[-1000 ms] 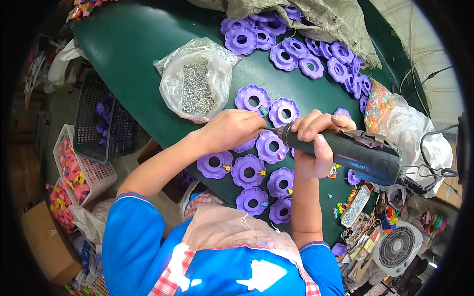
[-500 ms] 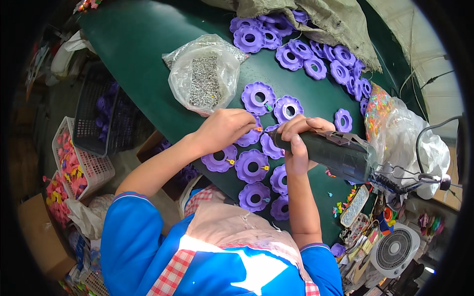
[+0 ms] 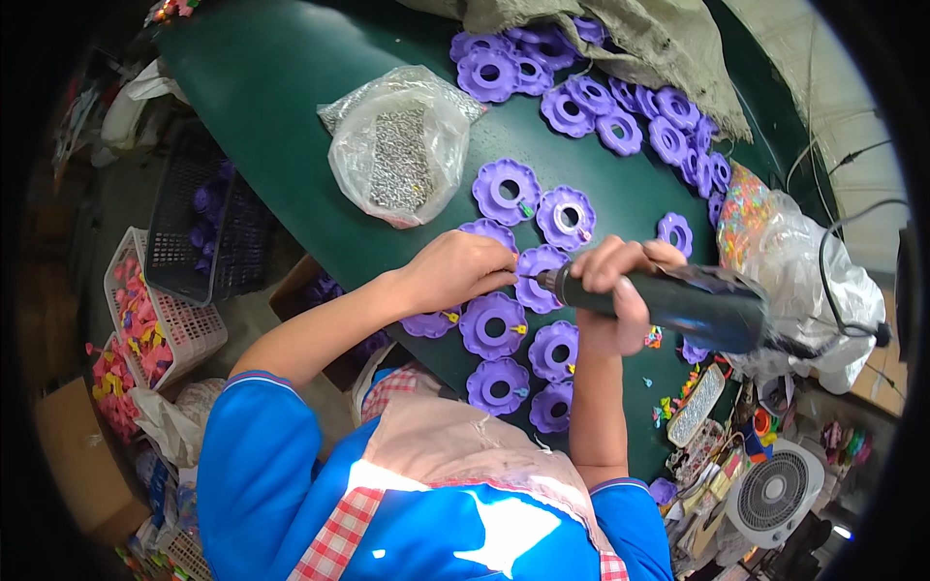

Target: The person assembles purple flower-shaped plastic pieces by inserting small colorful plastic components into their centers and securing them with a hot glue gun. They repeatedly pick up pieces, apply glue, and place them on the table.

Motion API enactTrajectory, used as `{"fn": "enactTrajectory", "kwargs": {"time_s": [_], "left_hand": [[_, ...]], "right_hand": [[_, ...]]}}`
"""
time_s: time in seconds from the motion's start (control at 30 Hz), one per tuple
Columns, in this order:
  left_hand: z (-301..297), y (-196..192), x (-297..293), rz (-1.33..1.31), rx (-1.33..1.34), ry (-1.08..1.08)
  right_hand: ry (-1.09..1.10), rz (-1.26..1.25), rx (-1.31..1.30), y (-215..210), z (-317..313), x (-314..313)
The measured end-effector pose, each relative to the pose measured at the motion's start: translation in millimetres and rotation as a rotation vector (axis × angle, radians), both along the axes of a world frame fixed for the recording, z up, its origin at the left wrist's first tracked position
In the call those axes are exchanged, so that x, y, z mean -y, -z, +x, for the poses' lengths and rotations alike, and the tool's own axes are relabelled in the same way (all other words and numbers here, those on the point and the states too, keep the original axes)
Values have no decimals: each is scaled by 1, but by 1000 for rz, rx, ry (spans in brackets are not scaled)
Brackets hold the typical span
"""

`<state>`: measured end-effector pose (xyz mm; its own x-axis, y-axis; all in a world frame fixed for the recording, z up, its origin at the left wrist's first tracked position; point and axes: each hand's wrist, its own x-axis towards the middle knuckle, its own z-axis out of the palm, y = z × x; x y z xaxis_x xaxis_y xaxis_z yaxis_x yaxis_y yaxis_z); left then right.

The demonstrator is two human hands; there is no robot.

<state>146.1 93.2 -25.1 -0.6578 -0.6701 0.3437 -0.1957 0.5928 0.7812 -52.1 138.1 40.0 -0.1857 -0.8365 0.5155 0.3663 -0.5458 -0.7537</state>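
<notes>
My right hand (image 3: pixel 620 283) is wrapped round a dark electric screwdriver (image 3: pixel 693 308), which lies nearly level with its bit pointing left. The bit's tip is close to my left fingertips, over a scalloped purple plastic ring (image 3: pixel 540 278). My left hand (image 3: pixel 461 263) has its fingers pinched together above another purple ring (image 3: pixel 488 232), which it partly covers. Whatever the pinch holds is hidden. More purple rings (image 3: pixel 494 326) lie around both hands, some with a small coloured piece, such as a yellow one (image 3: pixel 518 329), on the rim.
Behind my left hand stands a clear plastic bag (image 3: pixel 354 179) of small metal screws on the green table (image 3: pixel 262 126). Purple rings are heaped at the back by a sack (image 3: pixel 668 48). On the right are bags of colourful pieces (image 3: pixel 744 208), a screw tray (image 3: pixel 696 407) and a fan (image 3: pixel 775 489).
The screwdriver has moved right and its bit has come away from the ring's orange piece. My left hand has shifted slightly right and toward me, and now covers that piece.
</notes>
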Motion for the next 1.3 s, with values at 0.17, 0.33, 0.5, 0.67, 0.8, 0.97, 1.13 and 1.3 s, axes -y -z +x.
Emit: {"fn": "enactTrajectory", "kwargs": {"time_s": [0.17, 0.33, 0.5, 0.67, 0.8, 0.97, 1.13, 1.3], "left_hand": [[-21, -7, -23, -122, -130, 82], [-47, -11, -44, -310, -126, 29], [-45, -4, -46, -83, -237, 104], [-51, -5, -54, -226, -130, 91], [-53, -15, -51, -299, -226, -16], [-53, -38, -13, 421, 0, 61], [-74, -15, 0, 541, -40, 148], [-78, -3, 1, 777, -45, 129]], "right_hand": [[49, 3, 35, -25, -9, -39], [154, -19, -52, -24, -18, -66], [175, -37, 24, -31, -25, -76], [223, -26, -50, -27, -22, -82], [243, -101, -334, -11, -29, -71], [299, -123, -338, 8, -40, -57], [321, -86, -324, 26, -38, -46], [227, -92, -324, 35, -39, -43]]}}
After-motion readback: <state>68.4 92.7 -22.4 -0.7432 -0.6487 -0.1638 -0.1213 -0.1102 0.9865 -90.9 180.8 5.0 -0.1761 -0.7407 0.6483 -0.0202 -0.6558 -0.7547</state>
